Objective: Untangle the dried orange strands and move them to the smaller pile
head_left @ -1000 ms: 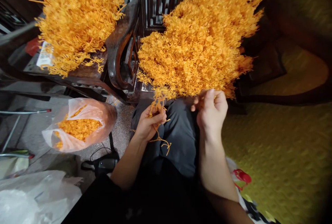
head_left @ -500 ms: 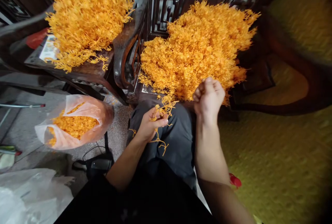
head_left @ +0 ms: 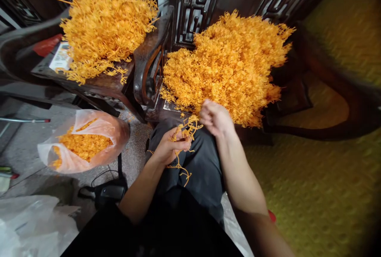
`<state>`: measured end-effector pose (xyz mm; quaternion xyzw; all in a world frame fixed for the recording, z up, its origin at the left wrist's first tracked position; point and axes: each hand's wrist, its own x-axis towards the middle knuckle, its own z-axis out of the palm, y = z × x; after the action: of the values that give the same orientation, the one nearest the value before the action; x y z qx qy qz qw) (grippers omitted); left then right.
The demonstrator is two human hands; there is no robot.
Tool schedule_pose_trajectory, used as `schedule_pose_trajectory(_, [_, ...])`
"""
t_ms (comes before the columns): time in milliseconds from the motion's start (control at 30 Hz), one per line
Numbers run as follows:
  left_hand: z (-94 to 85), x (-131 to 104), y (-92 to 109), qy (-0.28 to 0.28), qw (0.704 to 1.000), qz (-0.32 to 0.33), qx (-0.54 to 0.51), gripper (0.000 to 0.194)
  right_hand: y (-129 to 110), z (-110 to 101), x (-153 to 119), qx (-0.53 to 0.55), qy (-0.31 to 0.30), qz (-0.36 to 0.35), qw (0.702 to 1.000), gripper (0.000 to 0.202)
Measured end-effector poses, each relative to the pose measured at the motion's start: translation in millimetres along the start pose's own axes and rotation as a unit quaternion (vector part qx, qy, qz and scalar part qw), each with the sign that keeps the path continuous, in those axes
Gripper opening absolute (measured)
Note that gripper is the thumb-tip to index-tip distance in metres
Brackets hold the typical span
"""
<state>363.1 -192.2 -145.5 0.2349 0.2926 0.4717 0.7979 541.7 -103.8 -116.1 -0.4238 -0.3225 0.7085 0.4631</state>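
At near left, a plastic bag (head_left: 85,140) holds orange strands; the left hand (head_left: 169,148) grips a small bunch (head_left: 184,130) over the lap; the right hand (head_left: 214,117), loosely curled and empty, has dropped from the big pile (head_left: 229,70) to that bunch.

Thin, stringy orange strands (head_left: 181,130), dull and rough-looking, are held in the left hand (head_left: 170,148). The dark chair (head_left: 149,62) is made of shiny, smooth carved wood. The bag (head_left: 86,140) is made of thin, clear, glossy plastic.
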Motion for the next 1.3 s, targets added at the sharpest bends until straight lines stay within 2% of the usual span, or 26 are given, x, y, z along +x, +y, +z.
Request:
schedule_pose_trajectory(33, [-1.0, -0.2, -0.7, -0.004, 1.000, 0.000, 0.000, 0.054, -0.8, -2.8, 2.9, 0.018, 0.041, -0.027, 0.999, 0.059])
schedule_pose_trajectory(67, [-1.5, -0.1, -1.4, -0.007, 1.000, 0.000, 0.002, 0.050, -1.6, -5.1, 3.7, 0.019, 0.052, -0.027, 0.998, 0.058])
schedule_pose_trajectory(100, [-1.5, 0.4, -2.0, -0.008, 1.000, 0.000, 0.008, 0.046, -2.6, -6.5, 2.2, 0.005, 0.034, -0.001, 0.999, 0.057])
schedule_pose_trajectory(167, [0.0, 2.0, -2.9, -0.001, 1.000, 0.004, 0.029, 0.040, -4.7, -6.2, -6.1, -0.048, -0.055, 0.077, 0.994, 0.057])
schedule_pose_trajectory(233, [2.5, 3.6, -3.3, 0.013, 0.998, 0.007, 0.055, 0.039, -7.2, -2.2, -16.3, -0.100, -0.143, 0.117, 0.978, 0.057])
schedule_pose_trajectory(300, [4.3, 4.2, -3.7, 0.023, 0.997, 0.006, 0.072, 0.039, -10.1, 2.5, -21.7, -0.136, -0.165, 0.115, 0.970, 0.052])
schedule_pose_trajectory(333, [4.6, 3.9, -3.9, 0.025, 0.997, 0.005, 0.076, 0.038, -11.8, 3.7, -21.3, -0.144, -0.151, 0.108, 0.972, 0.048])
schedule_pose_trajectory(400, [3.8, 2.4, -4.5, 0.026, 0.997, -0.002, 0.077, 0.038, -16.0, 2.2, -15.1, -0.117, -0.075, 0.060, 0.988, 0.046])
schedule_pose_trajectory(467, [2.3, 0.2, -5.2, 0.025, 0.997, -0.006, 0.069, 0.044, -20.7, -4.7, -6.2, -0.064, 0.035, -0.054, 0.996, 0.050])
schedule_pose_trajectory(500, [1.9, -0.7, -5.7, 0.024, 0.997, -0.006, 0.068, 0.047, -22.6, -9.2, -3.3, -0.047, 0.084, -0.116, 0.989, 0.053])
schedule_pose_trajectory(567, [2.4, -1.8, -7.0, 0.030, 0.996, 0.003, 0.078, 0.051, -24.0, -17.0, -5.1, -0.065, 0.142, -0.197, 0.968, 0.052])
schedule_pose_trajectory(600, [3.4, -1.8, -8.1, 0.037, 0.995, 0.010, 0.089, 0.052, -23.0, -19.2, -10.8, -0.103, 0.152, -0.210, 0.960, 0.048])
schedule_pose_trajectory(667, [5.9, -0.8, -11.6, 0.061, 0.991, 0.026, 0.113, 0.054, -18.0, -18.7, -30.9, -0.211, 0.151, -0.213, 0.942, 0.039])
schedule_pose_trajectory(733, [7.9, 1.0, -16.9, 0.089, 0.986, 0.041, 0.139, 0.058, -11.6, -13.3, -57.3, -0.337, 0.142, -0.241, 0.899, 0.036])
schedule_pose_trajectory(800, [8.1, 2.5, -23.5, 0.117, 0.975, 0.060, 0.178, 0.058, -6.4, -7.0, -81.3, -0.454, 0.099, -0.275, 0.842, 0.039])
schedule_pose_trajectory(867, [6.5, 3.1, -29.7, 0.131, 0.963, 0.077, 0.224, 0.055, -2.4, -3.6, -96.3, -0.539, 0.032, -0.277, 0.795, 0.046])
schedule_pose_trajectory(967, [3.8, 2.0, -34.9, 0.128, 0.946, 0.095, 0.281, 0.045, 4.5, -5.0, -99.3, -0.601, -0.024, -0.238, 0.763, 0.060])
schedule_pose_trajectory(1033, [3.7, 0.4, -35.2, 0.127, 0.933, 0.110, 0.318, 0.039, 9.9, -6.8, -94.2, -0.609, -0.033, -0.224, 0.760, 0.056])
schedule_pose_trajectory(1167, [7.1, -1.5, -31.1, 0.135, 0.906, 0.136, 0.378, 0.040, 20.2, -3.6, -86.7, -0.565, -0.048, -0.227, 0.792, 0.026])
schedule_pose_trajectory(1300, [10.1, 0.6, -25.8, 0.095, 0.916, 0.128, 0.369, 0.032, 30.6, -1.1, -82.0, -0.485, 0.068, -0.250, 0.835, 0.025])
